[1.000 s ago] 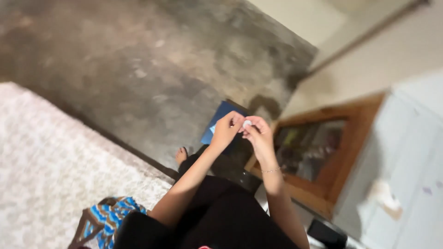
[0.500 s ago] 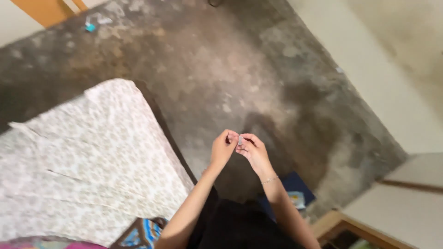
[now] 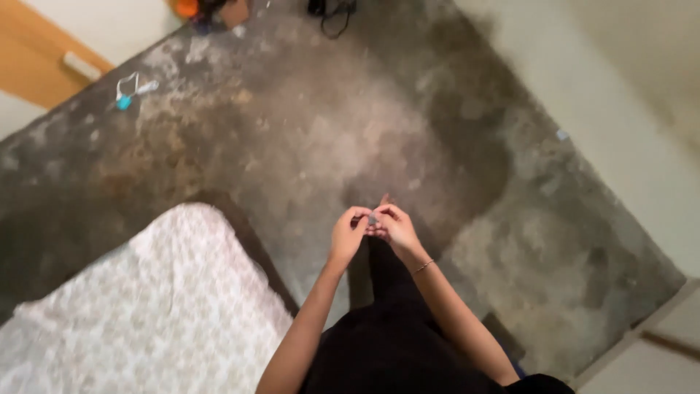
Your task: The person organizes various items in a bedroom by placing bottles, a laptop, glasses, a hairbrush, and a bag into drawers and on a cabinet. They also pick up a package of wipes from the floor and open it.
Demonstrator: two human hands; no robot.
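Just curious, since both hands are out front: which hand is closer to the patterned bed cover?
The left. The left hand is on the side of the patterned bed cover, above the floor beside its edge; the right hand meets it fingertip to fingertip, farther away.

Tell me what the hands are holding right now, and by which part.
Both hands, left and right, pinch one tiny dark thing between their fingertips. It is too small to name, so the part in the grip cannot be told.
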